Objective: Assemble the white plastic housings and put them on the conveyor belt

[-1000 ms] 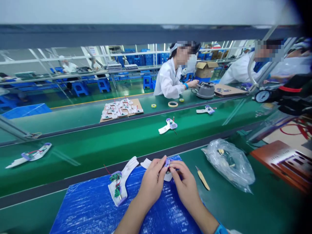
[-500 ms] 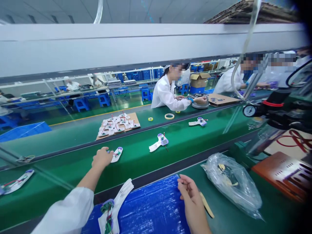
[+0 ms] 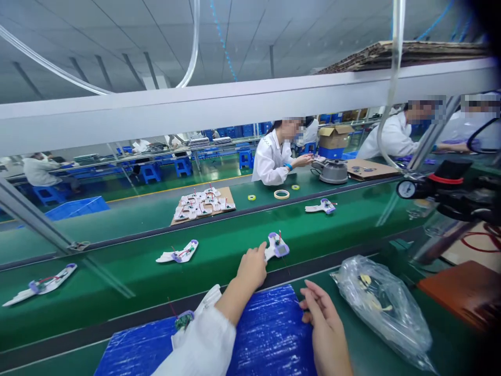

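My left hand [image 3: 252,267] reaches over the green belt, its fingers closed around the pale tail of a white plastic half-shell with purple trim [image 3: 278,247]. That shell carries a small grey screen and a red wire. Above the right part of a blue film-covered pad [image 3: 274,329], my right hand [image 3: 324,326] hovers with fingers loosely bent and thumb apart, holding nothing visible. On the pad lies another white shell with a green circuit board [image 3: 183,319], partly covered by my left sleeve.
More shells lie on the belt: one [image 3: 180,253] left of centre, one [image 3: 49,284] far left, one [image 3: 321,207] farther right. A clear plastic bag [image 3: 385,308] sits at right beside a pressure gauge [image 3: 407,189]. Across the belt, a co-worker [image 3: 272,156] handles parts near filled cardboard [image 3: 230,205].
My left hand has left the shell at left and moved right onto the one with the screen. The left shell remains on the belt. The view has tilted up slightly.
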`<state>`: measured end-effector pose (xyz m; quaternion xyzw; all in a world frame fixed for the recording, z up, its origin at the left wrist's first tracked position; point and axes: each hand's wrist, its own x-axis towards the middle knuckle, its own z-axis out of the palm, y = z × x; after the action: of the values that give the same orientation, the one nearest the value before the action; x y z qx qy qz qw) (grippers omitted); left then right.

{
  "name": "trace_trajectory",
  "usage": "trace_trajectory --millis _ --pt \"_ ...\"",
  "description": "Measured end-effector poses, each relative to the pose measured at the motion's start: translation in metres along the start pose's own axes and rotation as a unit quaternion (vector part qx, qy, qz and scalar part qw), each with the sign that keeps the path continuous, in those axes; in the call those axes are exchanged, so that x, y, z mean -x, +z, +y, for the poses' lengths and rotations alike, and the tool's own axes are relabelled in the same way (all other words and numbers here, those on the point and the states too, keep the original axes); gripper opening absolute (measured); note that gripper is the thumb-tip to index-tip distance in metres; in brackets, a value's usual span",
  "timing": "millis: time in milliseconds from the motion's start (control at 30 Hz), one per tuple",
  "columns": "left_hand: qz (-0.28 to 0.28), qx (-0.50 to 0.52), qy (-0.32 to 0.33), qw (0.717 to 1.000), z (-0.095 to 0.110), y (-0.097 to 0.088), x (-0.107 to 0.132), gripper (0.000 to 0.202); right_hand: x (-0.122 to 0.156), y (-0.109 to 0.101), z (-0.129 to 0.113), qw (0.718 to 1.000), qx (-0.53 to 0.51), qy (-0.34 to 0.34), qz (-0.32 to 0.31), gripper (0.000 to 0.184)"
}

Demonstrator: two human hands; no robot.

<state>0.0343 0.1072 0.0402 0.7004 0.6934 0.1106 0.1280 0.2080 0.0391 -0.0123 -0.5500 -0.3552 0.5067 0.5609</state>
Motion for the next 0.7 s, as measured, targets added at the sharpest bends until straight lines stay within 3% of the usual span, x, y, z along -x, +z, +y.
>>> trace_trajectory --millis 100,200,267,433,533,600,700 --pt "-0.022 0.034 0.076 0.996 -0.010 0.004 0.064 0.062 0.004 -0.004 -0.014 0.999 0.027 -0.043 0.015 0.056" --pt "0.009 0.054 0.088 0.995 -0.019 0.012 0.113 0.065 0.008 -0.001 -0.015 0.990 0.087 -0.066 -0.090 0.047" --pt "0.036 0.074 0.102 0.991 -0.014 0.018 0.130 0.061 0.010 0.003 -0.010 0.978 0.107 -0.062 -0.169 0.039" --pt "0.030 0.130 0.166 0.977 0.009 0.028 0.130 0.038 0.009 0.008 0.001 0.965 0.090 -0.035 -0.242 0.033" --pt "0.024 0.226 0.123 0.966 0.004 0.034 0.120 0.031 0.006 0.006 0.000 0.966 0.088 -0.024 -0.241 0.033" --pt "0.049 0.361 0.044 0.930 -0.003 0.036 0.114 0.030 0.007 0.007 -0.001 0.970 0.081 -0.006 -0.231 0.033" --pt "0.104 0.523 -0.068 0.843 -0.009 0.038 0.109 0.037 0.011 0.010 -0.001 0.969 0.068 0.014 -0.236 0.032"
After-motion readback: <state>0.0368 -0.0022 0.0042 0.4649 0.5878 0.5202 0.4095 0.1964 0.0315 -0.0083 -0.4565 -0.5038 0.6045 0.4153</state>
